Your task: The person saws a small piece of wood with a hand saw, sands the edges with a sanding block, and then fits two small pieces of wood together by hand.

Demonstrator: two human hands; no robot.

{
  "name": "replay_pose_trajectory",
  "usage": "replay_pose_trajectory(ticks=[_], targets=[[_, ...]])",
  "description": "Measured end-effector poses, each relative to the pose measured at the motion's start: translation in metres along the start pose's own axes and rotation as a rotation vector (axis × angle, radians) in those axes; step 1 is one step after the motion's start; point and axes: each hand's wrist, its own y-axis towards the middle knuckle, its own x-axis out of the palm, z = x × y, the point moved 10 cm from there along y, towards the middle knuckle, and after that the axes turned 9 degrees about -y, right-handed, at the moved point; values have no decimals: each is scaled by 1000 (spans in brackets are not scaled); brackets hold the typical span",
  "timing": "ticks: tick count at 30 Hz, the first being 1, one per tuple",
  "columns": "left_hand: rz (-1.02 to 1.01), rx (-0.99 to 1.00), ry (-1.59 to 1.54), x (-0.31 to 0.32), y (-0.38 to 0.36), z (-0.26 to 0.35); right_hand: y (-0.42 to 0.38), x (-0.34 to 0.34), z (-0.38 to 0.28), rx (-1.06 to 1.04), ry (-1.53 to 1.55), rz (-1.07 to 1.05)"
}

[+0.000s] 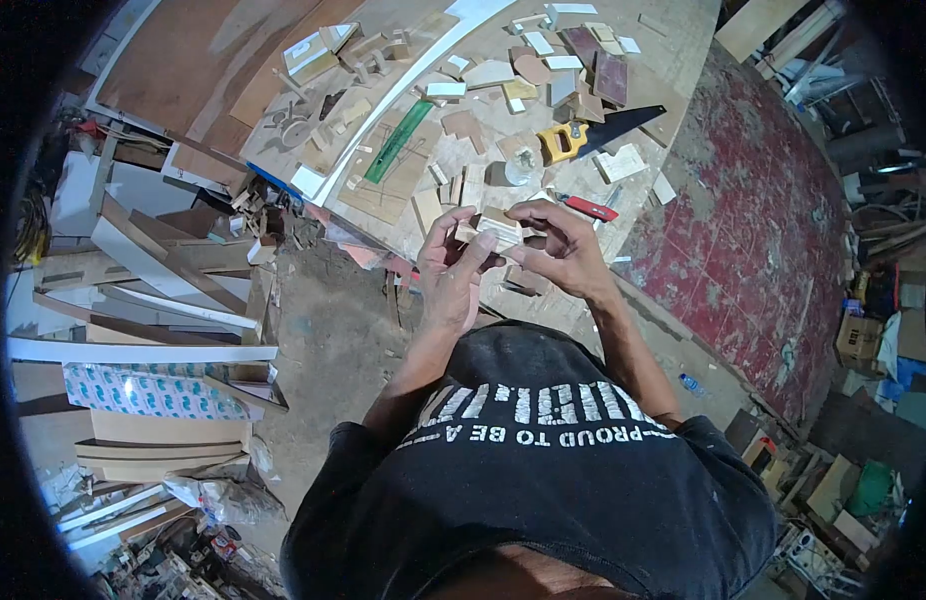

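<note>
Between both hands, just above the near edge of the workbench [383, 212], I hold a small wooden block [499, 232] with pale, stepped layers. My left hand [451, 265] grips its left end, thumb laid across the front. My right hand [563, 248] pinches the right end between thumb and fingers. Behind my right hand lies a red utility knife [589, 208]. A clear round container [521, 165] stands beyond the block. Further off rests a handsaw [601, 132] with a yellow handle and dark blade. Fingers partly cover the block's ends.
Wood offcuts [488, 74] lie scattered over the bench. A green ruler-like strip [399, 141] and a long white curved strip [408, 85] lie on the left. Curved panels [163, 255] are stacked at far left. A red floor [733, 230] extends rightward, with boxes [859, 338] beyond.
</note>
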Motion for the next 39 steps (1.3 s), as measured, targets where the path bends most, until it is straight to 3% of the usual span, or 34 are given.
replay_pose_trajectory(ticks=[12,23,30,39], targets=[[92,32,-38,-6,-2,-1,-2,3,11,116,39,15],[199,60,-79,-18,-5,5,1,23,24,148,328,-8],[265,51,-133,-27,-9,3,5,29,35,170,343,-44],[301,2,-181,-36,-14,1,7,31,37,109,150,-98]])
